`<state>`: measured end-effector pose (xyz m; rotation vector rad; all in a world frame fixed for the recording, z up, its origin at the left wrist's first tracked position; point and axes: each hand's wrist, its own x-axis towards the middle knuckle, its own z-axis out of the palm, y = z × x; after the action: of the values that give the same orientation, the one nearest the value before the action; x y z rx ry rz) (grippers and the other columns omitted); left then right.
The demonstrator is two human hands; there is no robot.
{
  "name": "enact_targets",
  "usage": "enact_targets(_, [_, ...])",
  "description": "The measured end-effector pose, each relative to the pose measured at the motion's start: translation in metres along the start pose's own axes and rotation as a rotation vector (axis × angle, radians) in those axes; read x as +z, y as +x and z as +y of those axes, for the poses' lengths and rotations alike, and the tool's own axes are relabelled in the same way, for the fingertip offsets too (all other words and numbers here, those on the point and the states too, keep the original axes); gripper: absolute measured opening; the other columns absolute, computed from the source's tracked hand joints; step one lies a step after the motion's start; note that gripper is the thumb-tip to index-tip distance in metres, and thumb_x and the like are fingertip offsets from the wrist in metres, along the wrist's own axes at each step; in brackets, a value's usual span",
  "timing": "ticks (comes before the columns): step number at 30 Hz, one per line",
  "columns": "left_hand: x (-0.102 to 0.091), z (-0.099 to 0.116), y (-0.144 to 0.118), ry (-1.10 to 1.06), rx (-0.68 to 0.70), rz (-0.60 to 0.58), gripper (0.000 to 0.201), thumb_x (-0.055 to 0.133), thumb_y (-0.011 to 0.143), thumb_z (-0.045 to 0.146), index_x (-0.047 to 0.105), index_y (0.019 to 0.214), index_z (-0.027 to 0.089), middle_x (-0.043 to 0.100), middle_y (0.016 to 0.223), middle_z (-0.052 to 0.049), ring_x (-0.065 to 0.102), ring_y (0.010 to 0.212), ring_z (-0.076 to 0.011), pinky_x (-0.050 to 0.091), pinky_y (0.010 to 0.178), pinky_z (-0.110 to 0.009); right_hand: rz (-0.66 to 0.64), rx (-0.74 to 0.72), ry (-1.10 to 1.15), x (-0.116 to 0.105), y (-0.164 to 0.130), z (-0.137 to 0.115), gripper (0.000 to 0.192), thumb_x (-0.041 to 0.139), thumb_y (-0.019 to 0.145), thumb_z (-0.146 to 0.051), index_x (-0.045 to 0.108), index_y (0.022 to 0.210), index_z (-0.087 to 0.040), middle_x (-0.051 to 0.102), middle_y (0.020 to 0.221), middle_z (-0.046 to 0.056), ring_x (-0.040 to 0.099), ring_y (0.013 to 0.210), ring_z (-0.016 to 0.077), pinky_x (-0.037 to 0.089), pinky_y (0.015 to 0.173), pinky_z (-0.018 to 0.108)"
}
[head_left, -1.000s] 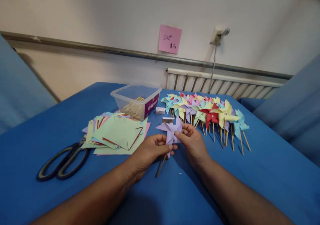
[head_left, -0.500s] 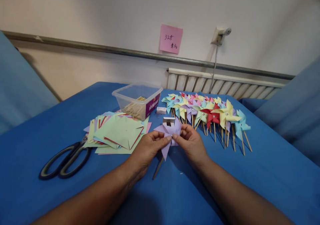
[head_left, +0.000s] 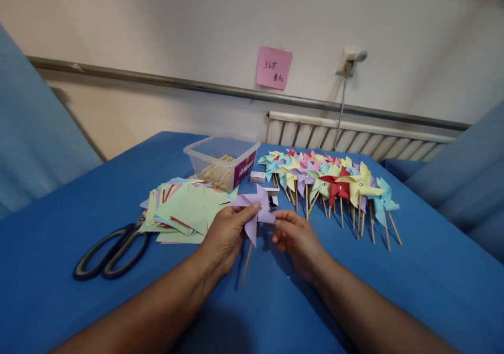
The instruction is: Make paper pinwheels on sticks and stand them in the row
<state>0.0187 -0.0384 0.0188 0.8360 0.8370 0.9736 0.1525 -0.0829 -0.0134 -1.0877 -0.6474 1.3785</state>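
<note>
The left hand (head_left: 226, 233) is closed on a purple pinwheel (head_left: 254, 207), pinched near the paper's centre with thumb and fingers, and the pinwheel is held just above the blue table (head_left: 394, 280), near its middle. The pinwheel's wooden stick (head_left: 246, 262) slants down and toward the person beneath the hand. The right hand (head_left: 297, 236) is just beside the pinwheel on its right, fingers curled loosely and fingertips at the edge of a paper blade; whether the blade is actually gripped cannot be told.

Behind the pinwheel, a small white box (head_left: 273, 195) is partly hidden by the paper. To the left, a stack of cut paper squares (head_left: 185, 212), mostly pale green with pink, red and purple edges showing, is spread on the table, touching a pair of black-handled scissors (head_left: 112, 246) that lies further left. A clear plastic tub (head_left: 222, 160) with wooden sticks inside is set behind the stack. To the right, a row of finished pinwheels (head_left: 334, 183) in yellow, red, green, pink and light blue is laid out, sticks pointing toward the person. A pink note (head_left: 274, 68) is stuck to the wall above a metal rail (head_left: 157, 81).
</note>
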Motion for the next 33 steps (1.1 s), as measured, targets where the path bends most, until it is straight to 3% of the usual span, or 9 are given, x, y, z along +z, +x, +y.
enact_targets(2, [-0.001, 0.001, -0.001, 0.014, -0.023, -0.026, 0.025, 0.072, 0.071, 0.033, 0.068, 0.076, 0.009, 0.066, 0.063, -0.006, 0.058, 0.054, -0.0142, 0.046, 0.054, -0.026, -0.169, 0.121, 0.03, 0.004, -0.004, 0.002, 0.024, 0.069, 0.068, -0.024, 0.06, 0.088, -0.014, 0.067, 0.079, 0.003, 0.051, 0.046, 0.006, 0.029, 0.039, 0.017])
enact_targets(5, [-0.001, 0.002, -0.003, 0.035, 0.006, -0.003, 0.027, 0.073, 0.07, 0.033, 0.068, 0.082, 0.01, 0.066, 0.067, -0.005, 0.056, 0.055, -0.0139, 0.042, 0.048, -0.024, -0.246, 0.216, 0.1, 0.006, -0.009, 0.002, 0.032, 0.069, 0.065, -0.018, 0.059, 0.096, -0.015, 0.067, 0.078, 0.002, 0.054, 0.048, 0.0068, 0.03, 0.039, 0.016])
enact_targets(7, [0.0, 0.003, -0.004, 0.03, 0.041, 0.034, 0.026, 0.074, 0.069, 0.031, 0.068, 0.084, 0.011, 0.065, 0.069, -0.004, 0.055, 0.056, -0.0125, 0.041, 0.047, -0.023, -0.266, 0.232, 0.101, 0.006, -0.011, 0.001, 0.036, 0.07, 0.065, -0.017, 0.059, 0.099, -0.015, 0.068, 0.079, 0.003, 0.054, 0.048, 0.0068, 0.031, 0.04, 0.016])
enact_targets(12, [0.002, 0.006, -0.004, 0.001, 0.049, 0.087, 0.021, 0.076, 0.066, 0.028, 0.067, 0.074, 0.011, 0.063, 0.063, -0.002, 0.055, 0.054, -0.0117, 0.043, 0.051, -0.023, -0.484, 0.172, -0.029, 0.008, -0.013, 0.007, 0.029, 0.073, 0.071, -0.031, 0.06, 0.092, -0.014, 0.07, 0.08, 0.005, 0.053, 0.046, 0.0052, 0.032, 0.04, 0.016])
enact_targets(17, [0.003, 0.007, -0.004, -0.023, 0.068, 0.094, 0.021, 0.076, 0.065, 0.025, 0.067, 0.077, 0.011, 0.061, 0.062, -0.001, 0.053, 0.055, -0.0117, 0.043, 0.052, -0.023, -0.438, 0.065, -0.192, 0.011, -0.011, 0.012, 0.032, 0.069, 0.074, -0.044, 0.061, 0.076, -0.013, 0.066, 0.063, 0.001, 0.048, 0.039, 0.0038, 0.031, 0.04, 0.017])
enact_targets(22, [0.001, 0.007, -0.002, -0.017, 0.099, 0.104, 0.018, 0.074, 0.068, 0.024, 0.064, 0.077, 0.013, 0.06, 0.064, 0.0, 0.052, 0.056, -0.0109, 0.042, 0.052, -0.022, -0.427, 0.033, -0.282, 0.007, -0.008, 0.007, 0.037, 0.067, 0.073, -0.051, 0.063, 0.076, -0.014, 0.062, 0.054, -0.002, 0.042, 0.034, 0.0039, 0.027, 0.037, 0.018])
enact_targets(29, [-0.002, 0.009, -0.002, 0.046, 0.119, 0.064, 0.017, 0.073, 0.069, 0.024, 0.064, 0.08, 0.014, 0.06, 0.064, 0.0, 0.054, 0.057, -0.0112, 0.042, 0.055, -0.023, -0.397, 0.01, -0.338, 0.003, -0.007, 0.005, 0.04, 0.064, 0.075, -0.054, 0.063, 0.079, -0.014, 0.061, 0.05, -0.003, 0.039, 0.031, 0.004, 0.023, 0.034, 0.017])
enact_targets(33, [-0.005, 0.011, -0.001, 0.026, 0.131, 0.047, 0.016, 0.073, 0.069, 0.023, 0.065, 0.079, 0.014, 0.062, 0.067, 0.0, 0.055, 0.061, -0.0119, 0.043, 0.057, -0.023, -0.324, -0.084, -0.254, 0.002, -0.004, 0.005, 0.035, 0.067, 0.075, -0.05, 0.062, 0.079, -0.016, 0.062, 0.056, -0.002, 0.044, 0.035, 0.0051, 0.028, 0.036, 0.018])
